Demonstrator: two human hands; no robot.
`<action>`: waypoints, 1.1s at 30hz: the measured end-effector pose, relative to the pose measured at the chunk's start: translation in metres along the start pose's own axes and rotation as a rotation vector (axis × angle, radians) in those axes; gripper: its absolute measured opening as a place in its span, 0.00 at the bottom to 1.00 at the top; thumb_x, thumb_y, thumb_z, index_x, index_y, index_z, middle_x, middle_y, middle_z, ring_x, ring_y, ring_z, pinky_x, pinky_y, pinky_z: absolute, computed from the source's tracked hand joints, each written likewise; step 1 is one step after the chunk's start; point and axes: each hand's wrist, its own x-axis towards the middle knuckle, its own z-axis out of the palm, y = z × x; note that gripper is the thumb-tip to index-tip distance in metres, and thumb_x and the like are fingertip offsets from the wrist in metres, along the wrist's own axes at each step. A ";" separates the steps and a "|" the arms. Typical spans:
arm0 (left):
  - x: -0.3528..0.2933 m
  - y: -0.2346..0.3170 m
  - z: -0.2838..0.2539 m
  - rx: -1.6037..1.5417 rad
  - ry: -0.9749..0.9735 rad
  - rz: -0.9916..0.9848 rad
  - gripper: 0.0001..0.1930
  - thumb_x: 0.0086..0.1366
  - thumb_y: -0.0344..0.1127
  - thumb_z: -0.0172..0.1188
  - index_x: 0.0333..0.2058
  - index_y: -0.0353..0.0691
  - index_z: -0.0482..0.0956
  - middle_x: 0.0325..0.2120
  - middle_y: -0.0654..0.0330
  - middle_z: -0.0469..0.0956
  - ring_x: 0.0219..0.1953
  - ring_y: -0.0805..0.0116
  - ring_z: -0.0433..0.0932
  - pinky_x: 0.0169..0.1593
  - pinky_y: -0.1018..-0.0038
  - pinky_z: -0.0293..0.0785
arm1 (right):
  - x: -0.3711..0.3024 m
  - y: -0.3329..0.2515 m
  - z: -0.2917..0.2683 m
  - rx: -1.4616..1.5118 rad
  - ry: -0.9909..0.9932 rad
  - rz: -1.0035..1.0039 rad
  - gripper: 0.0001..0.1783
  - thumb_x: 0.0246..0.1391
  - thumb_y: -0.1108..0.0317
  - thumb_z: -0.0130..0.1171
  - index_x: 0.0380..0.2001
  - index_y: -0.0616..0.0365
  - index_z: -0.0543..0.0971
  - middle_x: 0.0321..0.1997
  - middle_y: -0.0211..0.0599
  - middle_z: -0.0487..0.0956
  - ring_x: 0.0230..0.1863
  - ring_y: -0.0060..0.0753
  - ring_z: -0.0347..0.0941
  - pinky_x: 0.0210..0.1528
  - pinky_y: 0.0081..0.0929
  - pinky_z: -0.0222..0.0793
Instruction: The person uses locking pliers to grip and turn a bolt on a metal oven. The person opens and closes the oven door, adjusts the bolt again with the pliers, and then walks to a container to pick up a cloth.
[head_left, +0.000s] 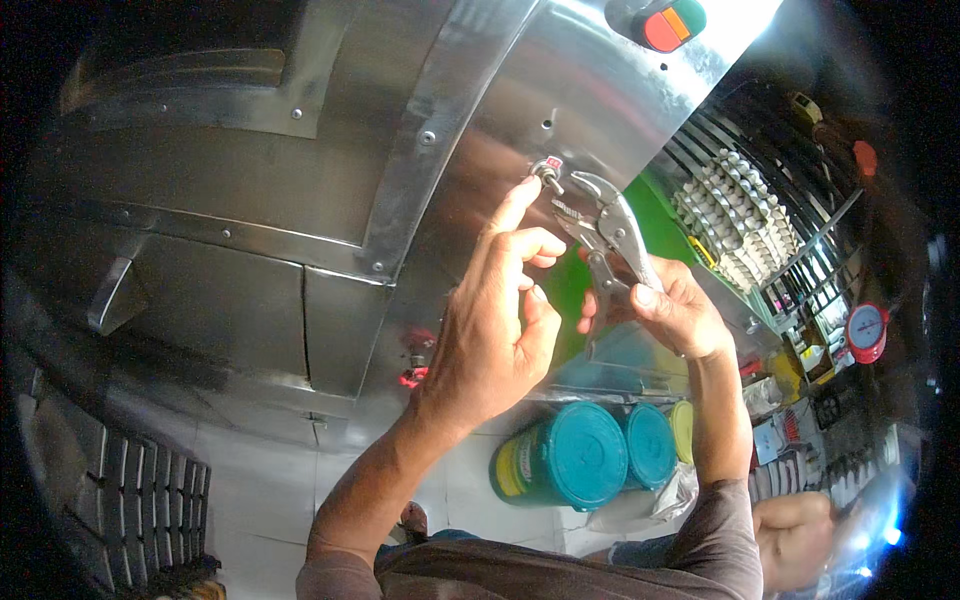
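A small metal stud fitting [548,173] with a red mark sticks out of the stainless steel panel [490,150] in front of me. The outstretched index finger of my left hand [488,325] touches or nearly touches its lower side. The other fingers are loosely bent, thumb apart, and nothing shows in them. My right hand [675,305] grips locking pliers [622,228] by the handles. Their jaws gape just right of the stud, apart from it as far as I can see. The right fingers are partly hidden behind the handles.
Left of the panel is a steel door with a handle [115,295]. A green and red knob [670,25] sits above. Teal-lidded buckets [570,455] stand below on the floor. Stacked egg trays [735,215] and a red dial scale [867,330] are rightward; a person [795,540] is at lower right.
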 end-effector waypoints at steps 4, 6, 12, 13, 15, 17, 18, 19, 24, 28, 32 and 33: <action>0.002 -0.002 -0.001 0.034 0.011 0.020 0.21 0.57 0.14 0.48 0.50 0.33 0.69 0.67 0.43 0.62 0.45 0.64 0.80 0.44 0.73 0.79 | 0.009 0.009 0.004 0.025 0.004 -0.002 0.36 0.62 0.44 0.61 0.62 0.63 0.71 0.48 0.41 0.81 0.47 0.39 0.80 0.54 0.39 0.76; 0.002 -0.004 -0.002 0.037 -0.004 0.011 0.21 0.57 0.14 0.48 0.50 0.33 0.69 0.68 0.43 0.62 0.44 0.64 0.80 0.43 0.73 0.79 | 0.013 0.018 0.010 0.084 0.006 -0.024 0.37 0.61 0.45 0.61 0.63 0.62 0.71 0.47 0.41 0.81 0.48 0.39 0.80 0.54 0.39 0.76; 0.004 -0.005 -0.003 -0.006 0.037 -0.007 0.25 0.53 0.13 0.46 0.51 0.32 0.69 0.67 0.46 0.64 0.44 0.65 0.80 0.41 0.74 0.79 | 0.019 0.031 0.032 0.112 0.087 -0.120 0.35 0.63 0.46 0.60 0.63 0.62 0.70 0.47 0.41 0.80 0.48 0.40 0.80 0.55 0.41 0.76; 0.004 -0.006 -0.002 0.000 0.051 -0.006 0.25 0.52 0.13 0.46 0.51 0.32 0.69 0.66 0.46 0.64 0.44 0.65 0.80 0.41 0.75 0.78 | 0.019 0.032 0.031 0.118 0.087 -0.129 0.35 0.63 0.46 0.60 0.63 0.62 0.70 0.47 0.41 0.80 0.48 0.39 0.80 0.55 0.41 0.76; 0.003 -0.005 0.000 -0.018 0.055 -0.024 0.26 0.52 0.12 0.46 0.52 0.32 0.69 0.66 0.47 0.65 0.43 0.66 0.80 0.40 0.75 0.78 | 0.018 0.036 0.028 0.130 0.085 -0.149 0.35 0.64 0.46 0.59 0.63 0.62 0.69 0.47 0.41 0.80 0.49 0.39 0.80 0.55 0.41 0.76; 0.002 -0.006 0.000 -0.022 0.054 -0.030 0.26 0.51 0.12 0.46 0.52 0.32 0.69 0.66 0.47 0.65 0.43 0.66 0.79 0.39 0.75 0.78 | 0.016 0.038 0.023 0.125 0.071 -0.152 0.35 0.64 0.47 0.59 0.64 0.62 0.68 0.46 0.42 0.80 0.49 0.39 0.80 0.55 0.41 0.76; 0.002 -0.007 0.001 -0.021 0.051 -0.027 0.26 0.51 0.12 0.47 0.51 0.32 0.69 0.66 0.47 0.65 0.42 0.66 0.79 0.39 0.76 0.78 | 0.015 0.037 0.021 0.119 0.065 -0.152 0.35 0.65 0.47 0.58 0.64 0.62 0.68 0.46 0.42 0.80 0.49 0.39 0.80 0.55 0.41 0.76; 0.002 -0.007 0.001 -0.021 0.049 -0.025 0.26 0.51 0.12 0.47 0.51 0.32 0.69 0.66 0.47 0.65 0.42 0.67 0.79 0.39 0.76 0.78 | 0.015 0.037 0.021 0.111 0.069 -0.152 0.35 0.65 0.47 0.58 0.64 0.62 0.68 0.46 0.42 0.80 0.48 0.39 0.80 0.55 0.41 0.76; 0.003 -0.007 0.003 -0.039 0.034 -0.031 0.26 0.51 0.12 0.48 0.51 0.33 0.69 0.66 0.47 0.65 0.43 0.66 0.79 0.39 0.76 0.78 | 0.015 0.035 0.027 0.104 0.093 -0.163 0.34 0.65 0.47 0.57 0.63 0.63 0.68 0.46 0.43 0.80 0.48 0.38 0.80 0.55 0.40 0.76; 0.002 -0.009 0.006 -0.055 0.044 -0.033 0.26 0.51 0.12 0.49 0.50 0.33 0.69 0.66 0.48 0.66 0.43 0.67 0.79 0.39 0.76 0.78 | 0.015 0.037 0.032 0.093 0.134 -0.179 0.35 0.65 0.47 0.57 0.63 0.63 0.68 0.46 0.42 0.80 0.47 0.37 0.80 0.53 0.39 0.76; 0.002 -0.007 0.006 -0.034 0.055 -0.026 0.25 0.51 0.12 0.48 0.50 0.33 0.69 0.66 0.48 0.66 0.43 0.67 0.79 0.39 0.76 0.78 | 0.015 0.045 0.024 0.106 0.096 -0.171 0.36 0.65 0.47 0.58 0.64 0.64 0.68 0.46 0.42 0.80 0.46 0.37 0.80 0.52 0.39 0.77; 0.002 -0.008 0.005 -0.025 0.052 -0.026 0.25 0.51 0.12 0.48 0.50 0.33 0.69 0.66 0.48 0.66 0.43 0.67 0.79 0.39 0.76 0.78 | 0.016 0.047 0.023 0.109 0.092 -0.166 0.36 0.65 0.47 0.58 0.64 0.64 0.67 0.46 0.42 0.80 0.46 0.37 0.80 0.52 0.39 0.77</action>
